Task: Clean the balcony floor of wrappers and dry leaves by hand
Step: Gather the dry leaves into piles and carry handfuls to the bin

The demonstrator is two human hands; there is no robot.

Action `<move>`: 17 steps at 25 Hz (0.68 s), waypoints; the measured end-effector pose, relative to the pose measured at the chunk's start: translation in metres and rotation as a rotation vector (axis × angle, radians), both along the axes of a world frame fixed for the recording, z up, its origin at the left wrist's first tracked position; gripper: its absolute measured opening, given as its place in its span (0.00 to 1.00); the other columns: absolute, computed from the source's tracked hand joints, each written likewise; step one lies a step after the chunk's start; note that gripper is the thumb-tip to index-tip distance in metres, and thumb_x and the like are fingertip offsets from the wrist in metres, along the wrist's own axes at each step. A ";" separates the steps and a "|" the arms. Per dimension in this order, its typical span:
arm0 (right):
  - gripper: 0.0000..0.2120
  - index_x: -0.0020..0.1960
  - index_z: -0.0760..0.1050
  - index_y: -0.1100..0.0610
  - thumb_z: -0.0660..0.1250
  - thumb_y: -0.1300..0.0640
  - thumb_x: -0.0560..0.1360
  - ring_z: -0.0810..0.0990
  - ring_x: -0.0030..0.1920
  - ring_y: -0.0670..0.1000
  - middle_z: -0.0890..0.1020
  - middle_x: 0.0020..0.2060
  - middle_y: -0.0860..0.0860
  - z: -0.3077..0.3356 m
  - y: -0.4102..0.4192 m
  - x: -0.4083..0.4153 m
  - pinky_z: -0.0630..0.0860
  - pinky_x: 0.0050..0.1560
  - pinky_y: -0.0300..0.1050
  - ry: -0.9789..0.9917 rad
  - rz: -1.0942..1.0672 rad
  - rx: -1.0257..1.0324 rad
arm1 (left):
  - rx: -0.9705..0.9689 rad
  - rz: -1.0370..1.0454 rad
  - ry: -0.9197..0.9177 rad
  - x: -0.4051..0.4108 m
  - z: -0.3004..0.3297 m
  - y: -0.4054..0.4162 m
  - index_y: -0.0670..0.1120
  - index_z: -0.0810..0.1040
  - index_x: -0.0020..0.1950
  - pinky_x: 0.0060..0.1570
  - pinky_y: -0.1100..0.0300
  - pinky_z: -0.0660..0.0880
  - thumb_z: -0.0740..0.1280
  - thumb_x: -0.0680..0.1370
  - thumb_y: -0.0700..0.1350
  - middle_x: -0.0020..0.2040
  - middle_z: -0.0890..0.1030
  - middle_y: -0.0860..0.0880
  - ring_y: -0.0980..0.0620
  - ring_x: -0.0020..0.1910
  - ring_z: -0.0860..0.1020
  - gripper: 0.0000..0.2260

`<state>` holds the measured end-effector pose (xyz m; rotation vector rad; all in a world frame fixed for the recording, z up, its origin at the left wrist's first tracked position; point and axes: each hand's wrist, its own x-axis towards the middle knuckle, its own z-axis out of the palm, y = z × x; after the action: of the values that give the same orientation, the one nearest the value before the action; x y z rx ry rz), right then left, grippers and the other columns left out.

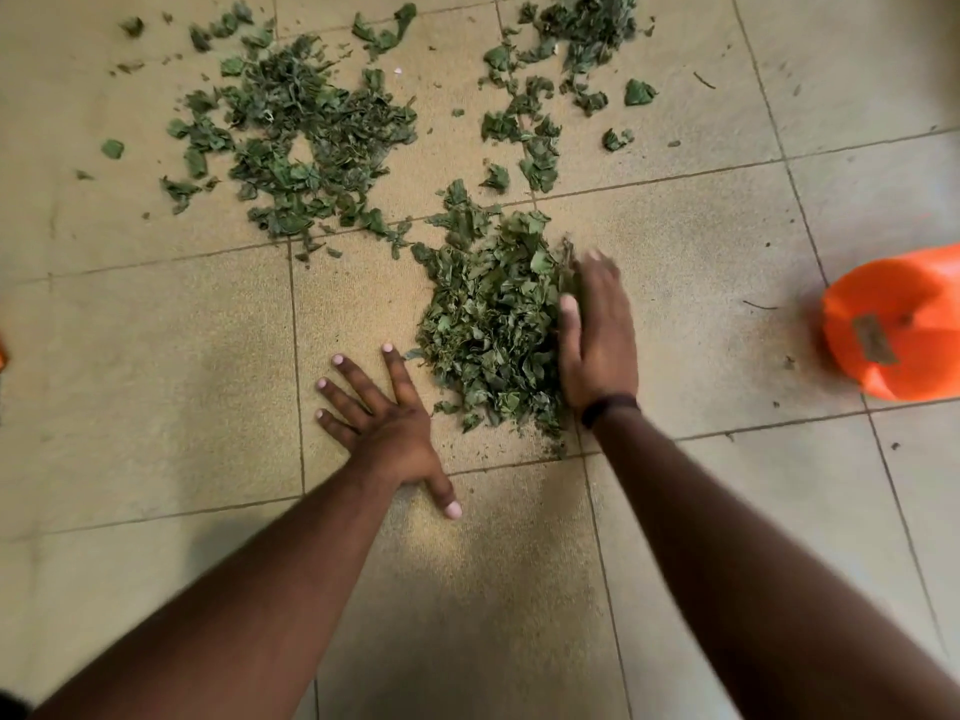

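Head view looks down at a tiled balcony floor (156, 356). Nearest are two bare arms reaching fwd. L hand (382, 423) lies flat on the tile, fingers spread and straight, holding nothing; its grip is open, just beside the near pile of leaves (493, 324) but not quite on it. R hand (597, 335) stands on its edge w/ straight fingers pressed to the right side of that pile, so its grip is open too; it looks blurry, and a dark band sits at the wrist. Job looks about half done: one thick heap is pushed together btwn the hands, but it's not picked up yet. Past it, on the left, a wide loose patch of leaves (296, 142) is spread thin. Top right has more scattered leaves (566, 59), w/ small bits lying apart around both. All that is left to gather, I think. No wrappers can be seen for sure; one tiny pale speck far up is too small to tell. Off to the right an orange bucket-like thing (898, 324) rests on the floor, well apart from the pile, maybe for the leaves. Tiles are beige, rough-looking, w/ dark grout lines and fine crumbs.
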<state>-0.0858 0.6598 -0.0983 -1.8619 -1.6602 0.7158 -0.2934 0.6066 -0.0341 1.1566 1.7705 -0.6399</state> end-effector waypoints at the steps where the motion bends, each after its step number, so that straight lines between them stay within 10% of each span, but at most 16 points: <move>1: 0.30 0.82 0.52 0.54 0.46 0.41 0.84 0.51 0.81 0.50 0.57 0.81 0.53 -0.004 -0.025 0.003 0.50 0.80 0.54 0.004 -0.132 -0.008 | -0.005 0.005 0.001 0.001 0.000 0.000 0.47 0.09 0.60 0.66 0.25 0.30 0.88 0.49 0.51 0.57 0.11 0.30 0.25 0.59 0.17 0.83; 17: 0.38 0.82 0.51 0.61 0.41 0.36 0.82 0.48 0.82 0.54 0.55 0.81 0.57 -0.010 -0.054 0.003 0.45 0.81 0.53 -0.249 -0.115 -0.068 | 0.009 0.013 0.000 0.001 0.001 -0.003 0.46 0.10 0.62 0.66 0.25 0.30 0.87 0.49 0.52 0.59 0.13 0.29 0.23 0.60 0.18 0.83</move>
<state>-0.0831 0.6061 -0.1085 -2.1486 -1.6777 0.5156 -0.2929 0.6033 -0.0330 1.1504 1.7817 -0.6245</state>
